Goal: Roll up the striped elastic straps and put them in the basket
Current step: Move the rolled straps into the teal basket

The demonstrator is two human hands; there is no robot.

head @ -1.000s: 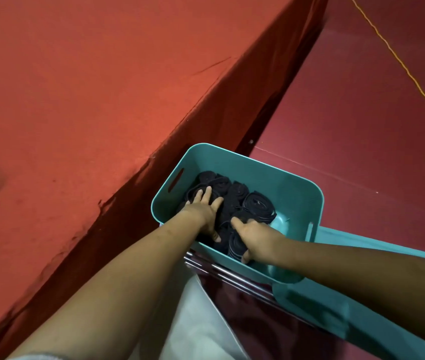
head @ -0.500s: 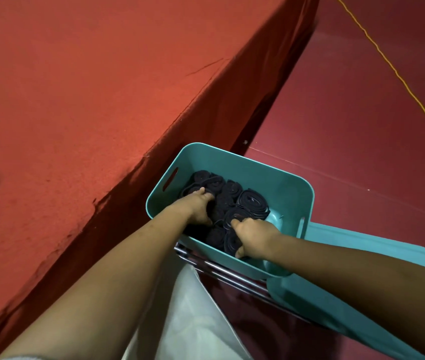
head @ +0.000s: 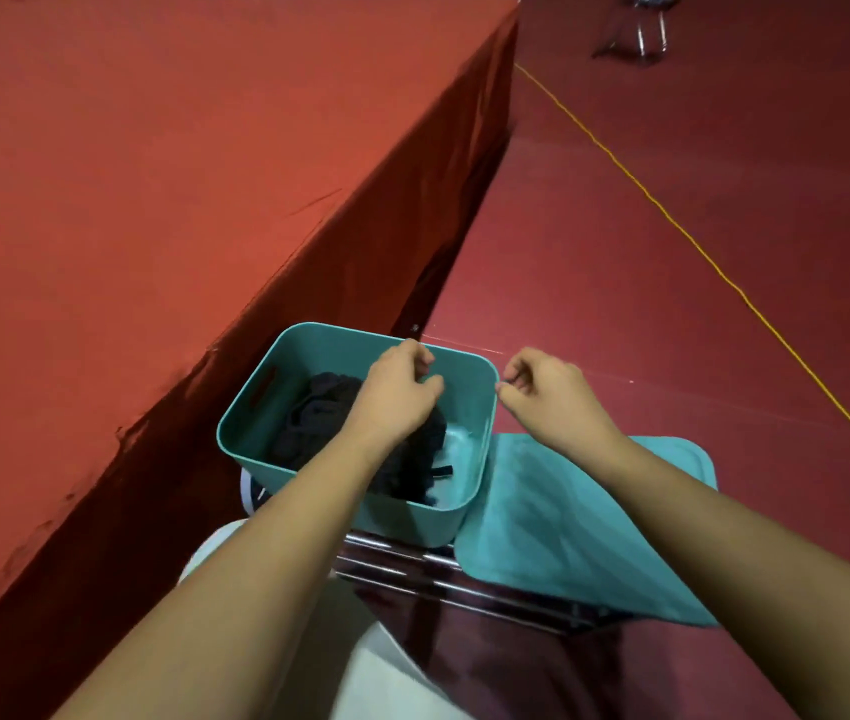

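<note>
The dark straps (head: 319,415) lie inside the teal basket (head: 340,350) at frame centre, against the red-covered table (head: 153,200). The left hand (head: 399,394) hovers over the basket. The right hand (head: 542,394) is just right of its rim. Both hands have curled fingers with nothing visible in them. Placement appears complete. The teal lid (head: 594,511) lies at lower right, probably within reach for closing.

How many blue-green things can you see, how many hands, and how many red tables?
Teal things: 2, the basket and the lid
Hands: 2, the left hand and the right hand
Red-covered table: 1
Total: 5
</note>
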